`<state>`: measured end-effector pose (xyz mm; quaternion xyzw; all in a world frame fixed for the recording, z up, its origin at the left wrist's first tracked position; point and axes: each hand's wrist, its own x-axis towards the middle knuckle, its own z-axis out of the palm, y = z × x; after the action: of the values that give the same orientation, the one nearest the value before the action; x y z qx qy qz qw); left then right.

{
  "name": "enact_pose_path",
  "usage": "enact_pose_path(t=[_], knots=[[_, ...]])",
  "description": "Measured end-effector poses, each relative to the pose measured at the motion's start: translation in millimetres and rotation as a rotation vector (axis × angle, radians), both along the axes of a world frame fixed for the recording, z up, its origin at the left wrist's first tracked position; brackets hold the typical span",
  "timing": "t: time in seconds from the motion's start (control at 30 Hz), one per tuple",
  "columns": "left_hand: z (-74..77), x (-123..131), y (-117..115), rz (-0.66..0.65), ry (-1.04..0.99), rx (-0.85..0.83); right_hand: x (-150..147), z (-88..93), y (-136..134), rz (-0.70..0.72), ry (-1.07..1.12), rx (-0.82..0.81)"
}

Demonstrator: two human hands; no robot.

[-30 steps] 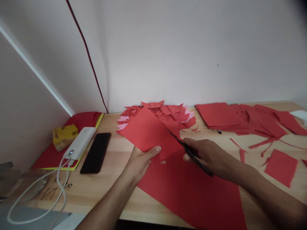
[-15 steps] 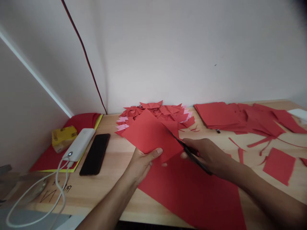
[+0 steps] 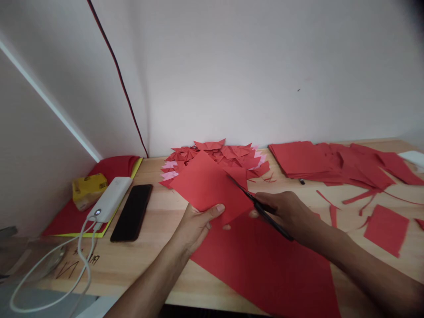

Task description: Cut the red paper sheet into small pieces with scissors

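Note:
Between thumb and fingers, my left hand (image 3: 200,223) pinches a red sheet of paper (image 3: 207,181) by its lower edge, holding it above the table. My right hand (image 3: 288,212) grips black-handled scissors (image 3: 270,221). Their blades lie along the paper's right side, pointing up and left; whether they are parted I cannot tell. Below both hands a larger red sheet (image 3: 265,274) spreads over the table and past its front edge. Behind the held paper is a heap of folded red and pink paper pieces (image 3: 232,152), partly hidden by it.
To the left lie a black phone (image 3: 131,213), a white power bank (image 3: 111,198) with a looped cable, and a yellow packet (image 3: 88,190) on red and yellow sheets. Stacked red paper (image 3: 298,159) is at the back right, with paper strips (image 3: 333,216) and a red square (image 3: 387,229) nearer.
The view has shifted very slightly. My hands, the scissors and the held paper keep almost the same position.

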<state>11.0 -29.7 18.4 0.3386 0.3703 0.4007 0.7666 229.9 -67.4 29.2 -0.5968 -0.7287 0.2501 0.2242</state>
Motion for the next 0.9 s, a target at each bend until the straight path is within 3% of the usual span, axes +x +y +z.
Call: enact_pose_path(t=[0.3,0.9], knots=[[1.7,1.3,-1.0,-0.037,-0.025,0.007,1.1,6.3,-2.4,0.078,-0.134,-0.066],[2.2,3.9,-3.5,-0.121,-0.028,-0.020,-0.8,4.3,-1.0,0.085,0.022,-0.034]])
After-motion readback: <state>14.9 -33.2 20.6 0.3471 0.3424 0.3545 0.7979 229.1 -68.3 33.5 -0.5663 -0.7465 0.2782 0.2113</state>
